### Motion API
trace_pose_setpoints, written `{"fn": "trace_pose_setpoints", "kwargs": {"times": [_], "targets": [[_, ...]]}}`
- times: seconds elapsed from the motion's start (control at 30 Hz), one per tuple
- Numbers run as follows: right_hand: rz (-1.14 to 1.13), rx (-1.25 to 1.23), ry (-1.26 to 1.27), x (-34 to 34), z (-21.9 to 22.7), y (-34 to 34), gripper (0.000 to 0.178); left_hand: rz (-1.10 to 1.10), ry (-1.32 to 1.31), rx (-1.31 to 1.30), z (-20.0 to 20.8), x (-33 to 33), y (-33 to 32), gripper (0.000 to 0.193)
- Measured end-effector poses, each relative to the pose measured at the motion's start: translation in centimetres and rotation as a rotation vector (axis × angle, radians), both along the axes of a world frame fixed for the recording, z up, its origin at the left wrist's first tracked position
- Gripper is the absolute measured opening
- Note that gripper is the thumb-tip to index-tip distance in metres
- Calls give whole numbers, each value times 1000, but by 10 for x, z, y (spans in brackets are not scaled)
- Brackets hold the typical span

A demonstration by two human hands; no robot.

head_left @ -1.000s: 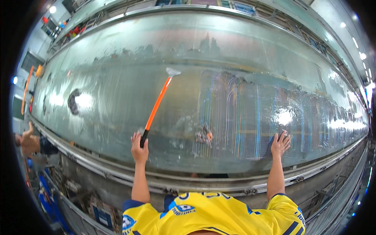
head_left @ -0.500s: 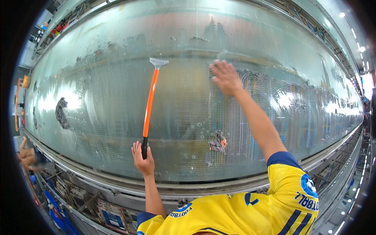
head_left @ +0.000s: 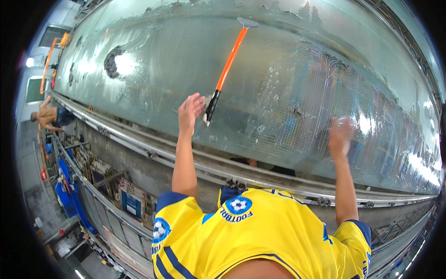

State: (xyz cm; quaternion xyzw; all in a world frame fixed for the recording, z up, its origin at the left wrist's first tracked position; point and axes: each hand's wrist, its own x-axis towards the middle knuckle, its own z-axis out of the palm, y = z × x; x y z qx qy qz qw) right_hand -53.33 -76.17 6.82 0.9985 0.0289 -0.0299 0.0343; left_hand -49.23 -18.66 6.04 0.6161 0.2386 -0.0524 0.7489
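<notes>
A long-handled scraper lies on a wet glass sheet, its orange shaft ending in a black grip near me and a pale blade head at the far end. Just left of the grip, my left hand is raised with its fingers loosely apart, holding nothing. My right hand is over the right part of the glass, near the bright reflection. Motion smears its fingers, so what they do cannot be made out. Between the scraper and my right hand sits a small dark clump of wet residue.
Another dark, curved clump rests on the glass at the left. A metal rail runs along the glass's near edge. At the far left stands another person. Below the rail, stacked flat panels and blue items show.
My left hand has come off the scraper's grip. My right hand has drawn back from farther up the glass toward me and to the right. The whole view has shifted and tilted.
</notes>
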Motion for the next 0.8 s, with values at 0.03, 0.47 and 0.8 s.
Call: {"fn": "trace_pose_setpoints", "kwargs": {"times": [0.03, 0.47, 0.8], "targets": [[-132, -64, -71, -1, -4, -27, 54, 15, 61, 157, -12, -5, 7, 49], [-422, 335, -298, -107, -66, 40, 64, -340, 200, 360, 31, -19, -71, 24], [644, 554, -48, -102, -56, 221, 52, -326, 303, 314, 127, -177, -43, 23]]}}
